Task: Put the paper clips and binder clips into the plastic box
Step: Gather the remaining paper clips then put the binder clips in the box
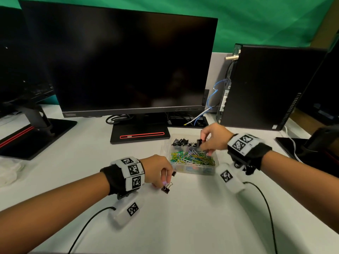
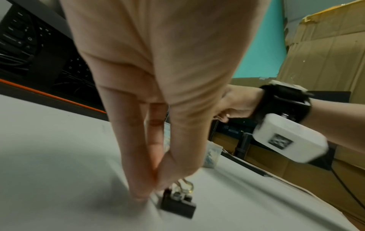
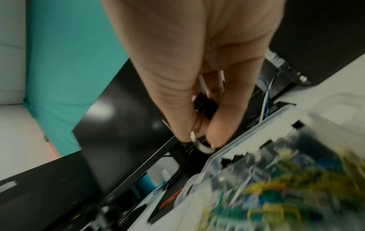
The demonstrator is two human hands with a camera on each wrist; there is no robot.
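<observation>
A clear plastic box (image 1: 192, 170) stands on the white table, with coloured paper clips (image 1: 192, 157) in its near compartment and black binder clips (image 1: 180, 142) in its far one. My right hand (image 1: 201, 143) hovers over the box's far right side and pinches a black binder clip (image 1: 199, 143) between thumb and fingers; the right wrist view shows that clip (image 3: 205, 106) in the fingers above the box (image 3: 256, 140). My left hand (image 1: 164, 183) reaches down left of the box and pinches the wire handle of a binder clip (image 1: 165, 189) lying on the table (image 2: 177, 204). Another small binder clip (image 1: 173, 173) sits by its knuckles.
A dark monitor (image 1: 128, 61) with its stand base (image 1: 140, 133) is just behind the box. A black PC tower (image 1: 266, 85) with cables stands at the back right, and a second monitor stand (image 1: 36, 132) at the left. The wrist-camera cables trail over the near table.
</observation>
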